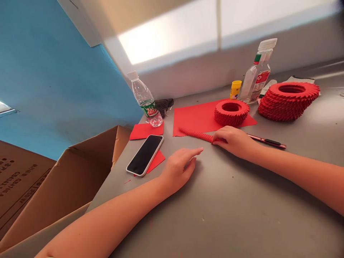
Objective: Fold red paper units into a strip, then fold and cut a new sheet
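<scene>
My right hand pinches the near end of a long, narrow strip of folded red paper pieces. The strip's far end lies over a red paper sheet. My left hand hovers at or just above the grey table, its index finger stretched out and its thumb apart, holding nothing. Behind my right hand, a small ring of folded red paper sits on the sheet. A taller, leaning ring stack of the same folded paper stands farther right. Beside my right wrist lies a utility knife.
A white-cased phone rests partly on red paper at the left. Behind it stands a water bottle. Toward the wall are a yellow glue stick and a clear glass bottle. An open cardboard box adjoins the table's left edge.
</scene>
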Motion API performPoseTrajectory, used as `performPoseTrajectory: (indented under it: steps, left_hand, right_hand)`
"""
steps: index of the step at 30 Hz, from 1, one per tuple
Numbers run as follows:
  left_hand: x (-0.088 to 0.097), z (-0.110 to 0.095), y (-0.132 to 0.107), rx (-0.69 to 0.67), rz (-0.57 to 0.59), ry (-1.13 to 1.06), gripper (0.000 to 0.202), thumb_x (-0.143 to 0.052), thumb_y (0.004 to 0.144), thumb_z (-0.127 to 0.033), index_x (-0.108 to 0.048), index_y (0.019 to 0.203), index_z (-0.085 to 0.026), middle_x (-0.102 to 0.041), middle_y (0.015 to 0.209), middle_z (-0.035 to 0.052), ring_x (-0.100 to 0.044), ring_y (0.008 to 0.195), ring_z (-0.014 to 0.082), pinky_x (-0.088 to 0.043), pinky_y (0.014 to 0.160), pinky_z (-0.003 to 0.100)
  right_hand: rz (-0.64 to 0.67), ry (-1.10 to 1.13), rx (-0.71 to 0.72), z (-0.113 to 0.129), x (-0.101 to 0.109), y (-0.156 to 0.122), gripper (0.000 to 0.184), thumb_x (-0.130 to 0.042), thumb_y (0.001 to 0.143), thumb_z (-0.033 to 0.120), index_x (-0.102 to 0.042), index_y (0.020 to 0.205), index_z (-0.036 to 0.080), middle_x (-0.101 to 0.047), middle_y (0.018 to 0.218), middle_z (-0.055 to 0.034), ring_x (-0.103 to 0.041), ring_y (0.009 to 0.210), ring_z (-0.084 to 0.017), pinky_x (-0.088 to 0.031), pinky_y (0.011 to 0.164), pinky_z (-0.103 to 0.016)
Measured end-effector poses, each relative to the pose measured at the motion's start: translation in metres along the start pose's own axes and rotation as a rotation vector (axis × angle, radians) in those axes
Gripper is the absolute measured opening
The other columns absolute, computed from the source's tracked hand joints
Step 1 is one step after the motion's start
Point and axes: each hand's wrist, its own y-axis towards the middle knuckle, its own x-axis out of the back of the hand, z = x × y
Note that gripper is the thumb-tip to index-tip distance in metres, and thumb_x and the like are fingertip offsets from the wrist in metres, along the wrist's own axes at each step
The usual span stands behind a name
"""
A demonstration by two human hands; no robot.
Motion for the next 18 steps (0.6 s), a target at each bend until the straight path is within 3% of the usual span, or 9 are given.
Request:
performPoseTrajectory:
  steps: [3, 7, 9, 11, 14, 18]
  left_hand:
    - [0.0, 0.003, 0.002, -0.062, -0.007, 0.099, 0.035, -0.044, 0.085, -0.01, -0.051, 0.118, -0.02, -0.058, 0.113, 0.0069, -0.052, 0.106, 0.0167, -0.045, 0.09, 0.033]
    - [-0.002, 0.006, 0.001, -0.15, 0.038, 0.311, 0.039, -0.052, 0.085, -0.024, -0.046, 0.123, -0.018, -0.048, 0.128, 0.0108, -0.041, 0.12, 0.0237, -0.038, 0.098, 0.041]
    - [-0.003, 0.006, 0.001, -0.171, 0.091, 0.357, 0.043, -0.05, 0.086, -0.028, -0.042, 0.126, -0.016, -0.058, 0.113, 0.0097, -0.05, 0.106, 0.0222, -0.043, 0.09, 0.039]
    - [-0.003, 0.006, 0.001, -0.162, 0.133, 0.385, 0.039, -0.042, 0.09, -0.025, -0.04, 0.128, -0.015, -0.065, 0.088, 0.004, -0.056, 0.081, 0.0174, -0.048, 0.074, 0.033]
    - [-0.002, 0.005, 0.001, -0.127, 0.123, 0.471, 0.036, -0.034, 0.091, -0.02, -0.042, 0.126, -0.015, -0.058, 0.069, 0.0002, -0.051, 0.063, 0.0143, -0.043, 0.056, 0.026]
    - [0.002, 0.002, 0.001, -0.111, 0.026, 0.557, 0.039, -0.04, 0.09, -0.03, -0.042, 0.127, -0.017, -0.057, 0.074, 0.0005, -0.051, 0.06, 0.0115, -0.039, 0.051, 0.022]
  right_hand:
    - [0.036, 0.11, 0.064, 0.016, 0.002, -0.004, 0.015, -0.05, 0.08, 0.022, -0.064, 0.077, 0.019, -0.062, 0.085, -0.0051, -0.058, 0.076, -0.017, -0.042, 0.069, -0.028]
    - [0.115, 0.275, 0.158, 0.04, 0.005, -0.012, 0.016, -0.05, 0.08, 0.019, -0.065, 0.077, 0.019, -0.061, 0.086, -0.0051, -0.058, 0.073, -0.014, -0.044, 0.067, -0.026]
    - [0.147, 0.373, 0.203, 0.053, 0.007, -0.015, 0.014, -0.051, 0.08, 0.019, -0.065, 0.077, 0.019, -0.061, 0.086, -0.0047, -0.058, 0.074, -0.014, -0.044, 0.067, -0.025]
    - [0.149, 0.468, 0.196, 0.063, 0.012, -0.017, 0.012, -0.053, 0.08, 0.021, -0.064, 0.076, 0.018, -0.062, 0.087, -0.0044, -0.058, 0.076, -0.014, -0.045, 0.068, -0.025]
    - [0.053, 0.602, 0.023, 0.068, 0.023, -0.016, 0.013, -0.056, 0.079, 0.029, -0.064, 0.076, 0.02, -0.063, 0.085, -0.003, -0.058, 0.077, -0.015, -0.045, 0.069, -0.026]
    - [-0.153, 0.784, -0.23, 0.061, 0.035, -0.013, 0.021, -0.058, 0.078, 0.039, -0.061, 0.093, 0.024, -0.063, 0.071, 0.0014, -0.058, 0.068, -0.014, -0.046, 0.061, -0.026]
